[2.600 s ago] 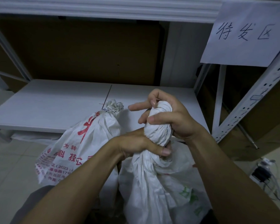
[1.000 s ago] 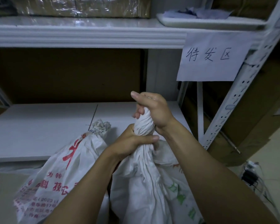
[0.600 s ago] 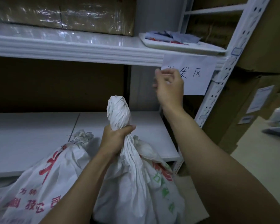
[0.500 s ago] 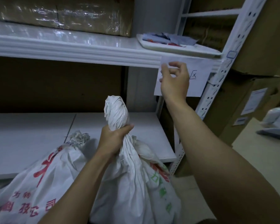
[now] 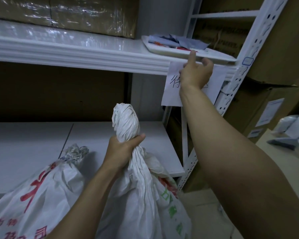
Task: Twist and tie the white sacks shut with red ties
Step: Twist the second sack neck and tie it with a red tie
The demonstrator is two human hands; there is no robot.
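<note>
Left hand clamped round the twisted neck of the white sack, thumb across the front, fingers wrapped behind and out of sight. Woven plastic fabric, wrung into a tight rope of spiral pleats below the fist and a blunt, crumpled knob above it. Green and red print on the sack's right flank is creased and unreadable. The sack stands in front of the lower shelf, its base cut off by the frame edge.

Just beside it at left, a second sack of the same weave bears red characters. Its frayed mouth is bunched; whether a tie binds it cannot be told. The lower shelf is a flat, matt white board with one seam.

Right hand raised and seen from the back, forefinger straight against the rim of a shallow white tray on the ribbed upper shelf. Thumb spread, nothing held, other fingers hidden. The tray holds blue-grey paper scraps and red strips, too small to identify. The hand covers part of a handwritten paper sign.

Farthest: perforated steel upright and film-wrapped cartons.
</note>
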